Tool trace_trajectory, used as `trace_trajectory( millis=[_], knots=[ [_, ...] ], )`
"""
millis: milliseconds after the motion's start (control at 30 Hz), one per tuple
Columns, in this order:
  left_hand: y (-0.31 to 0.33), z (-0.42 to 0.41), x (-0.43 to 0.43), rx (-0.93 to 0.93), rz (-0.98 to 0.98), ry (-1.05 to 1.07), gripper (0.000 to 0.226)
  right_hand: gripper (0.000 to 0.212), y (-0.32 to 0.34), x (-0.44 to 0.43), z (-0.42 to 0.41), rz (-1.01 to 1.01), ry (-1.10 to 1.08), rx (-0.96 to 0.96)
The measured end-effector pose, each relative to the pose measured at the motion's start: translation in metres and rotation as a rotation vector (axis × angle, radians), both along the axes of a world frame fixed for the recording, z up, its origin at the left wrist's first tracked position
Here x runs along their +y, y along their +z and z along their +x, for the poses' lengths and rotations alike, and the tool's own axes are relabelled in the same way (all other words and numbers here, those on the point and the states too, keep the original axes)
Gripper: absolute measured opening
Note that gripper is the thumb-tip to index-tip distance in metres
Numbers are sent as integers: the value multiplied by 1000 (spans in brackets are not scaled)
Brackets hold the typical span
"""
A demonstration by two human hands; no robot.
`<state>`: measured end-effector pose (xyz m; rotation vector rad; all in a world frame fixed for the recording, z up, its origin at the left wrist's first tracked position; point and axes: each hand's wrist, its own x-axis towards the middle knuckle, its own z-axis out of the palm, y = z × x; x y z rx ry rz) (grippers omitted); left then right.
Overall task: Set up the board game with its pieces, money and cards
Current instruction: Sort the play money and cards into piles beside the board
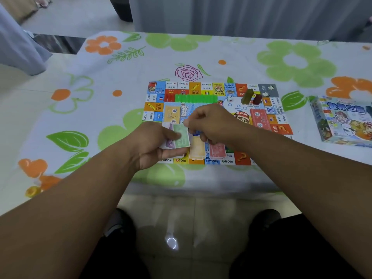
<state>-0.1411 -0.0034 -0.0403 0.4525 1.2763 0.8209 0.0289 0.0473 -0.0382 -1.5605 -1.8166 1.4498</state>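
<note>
The colourful game board point(261, 91) lies flat in the middle of the table. My left hand point(155, 146) grips a small stack of paper money point(180, 138), a green note on top and a purple one under it, over the board's near edge. My right hand point(211, 123) is curled just right of it, pinching the green note's top edge. A yellow money pile point(196, 150) and a red money pile point(217, 151) lie on the board below my right hand. A row of green houses point(196, 98) with red pieces at its left end runs along the far side.
A green pawn point(247, 96), a dark red pawn point(257, 99) and a white die point(229, 98) stand on the board's far right. A yellow card deck point(172, 113) and a red card deck point(259, 117) lie on the board. The game box point(342, 120) sits at the right on the flowered tablecloth point(120, 81).
</note>
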Motion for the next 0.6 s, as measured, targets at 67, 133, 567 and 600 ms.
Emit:
trace_trajectory(
  millis=[67,133,567,600],
  knots=[
    [1,-5,-2,-8,9,5,39,20,-1,0,-9,0,-3,36],
    [2,-9,-3,-20,12,20,39,14,-2,0,-16,-4,-2,55],
    [-2,-58,-8,186,-23,346,6,11,-15,2,-58,-47,-10,-6],
    [-2,-60,-8,183,-25,346,6,11,-16,2,-61,-40,-4,-4]
  ],
)
